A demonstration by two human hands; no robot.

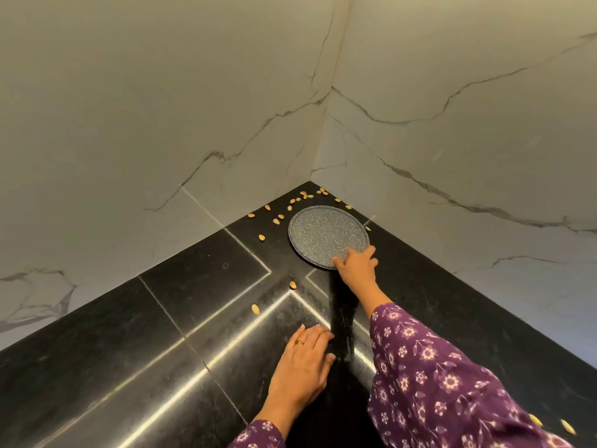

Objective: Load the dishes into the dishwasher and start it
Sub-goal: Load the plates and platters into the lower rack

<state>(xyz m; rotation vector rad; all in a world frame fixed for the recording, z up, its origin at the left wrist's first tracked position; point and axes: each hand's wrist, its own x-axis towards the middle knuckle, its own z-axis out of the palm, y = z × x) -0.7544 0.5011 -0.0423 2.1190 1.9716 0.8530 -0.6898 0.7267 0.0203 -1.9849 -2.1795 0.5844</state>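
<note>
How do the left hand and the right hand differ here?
The left hand lies flat on the black countertop, near the body; the right hand reaches to the corner and grips the rim of the plate. The left hand wears a ring; the right hand shows none. Both come from purple flowered sleeves.

Plate (326, 234) rim hidden under right hand (357, 270) — 2 shells (535, 419) blurred.

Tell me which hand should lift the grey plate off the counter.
Right. The right hand grips the plate at its near rim, thumb on top; the left hand lies flat on the counter, well short of it.
</note>
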